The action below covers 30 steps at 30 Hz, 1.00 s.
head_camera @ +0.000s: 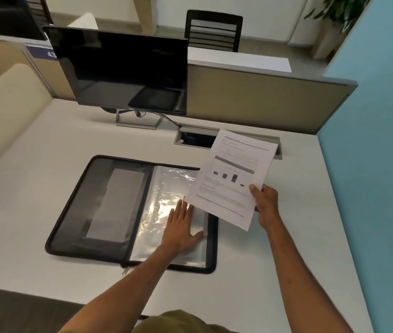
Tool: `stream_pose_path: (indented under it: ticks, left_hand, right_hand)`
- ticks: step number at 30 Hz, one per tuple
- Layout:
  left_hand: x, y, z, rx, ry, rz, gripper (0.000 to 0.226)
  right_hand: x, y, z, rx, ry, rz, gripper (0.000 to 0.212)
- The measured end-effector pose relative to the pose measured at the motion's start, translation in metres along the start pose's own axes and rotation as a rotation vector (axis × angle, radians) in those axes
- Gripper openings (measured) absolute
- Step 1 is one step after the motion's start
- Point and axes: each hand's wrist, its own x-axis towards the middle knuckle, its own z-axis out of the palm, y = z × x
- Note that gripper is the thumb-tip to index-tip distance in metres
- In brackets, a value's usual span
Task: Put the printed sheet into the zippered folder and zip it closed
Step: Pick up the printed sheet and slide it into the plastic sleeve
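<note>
A black zippered folder (75, 212) lies spread open flat on the white desk, with a grey inner pocket on its left half and shiny clear plastic sleeves on its right half. My left hand (182, 227) rests flat, fingers spread, on the plastic sleeves near the folder's right edge. My right hand (265, 203) grips the lower right edge of the printed sheet (232, 176), a white page with text, a table and small dark pictures. The sheet hangs tilted above the folder's upper right corner. The zipper pull (125, 269) sticks out at the folder's front edge.
A dark monitor (121, 73) on a metal stand sits at the back of the desk (262, 272). An open cable hatch (195, 139) lies behind the sheet. A beige partition (262, 102) closes the back, a blue wall (371, 188) the right.
</note>
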Motion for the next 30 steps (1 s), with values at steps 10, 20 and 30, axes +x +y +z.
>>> stream_pose_path:
  ticks: [10,20,30]
  left_hand:
    - [-0.006,-0.009,-0.008,-0.100,0.231,0.011,0.050]
    - [-0.002,-0.050,-0.106,-0.627,0.501,-0.504,0.022]
    - [-0.052,-0.189,-0.152,-0.844,0.370,-0.661,0.024]
  right_hand:
    - [-0.010,0.002,0.022,0.040,-0.029,-0.037,0.029]
    - [-0.010,0.005,0.047,0.161,0.002,-0.034,0.028]
    - [-0.019,0.015,0.097,0.164,-0.081,0.005,0.024]
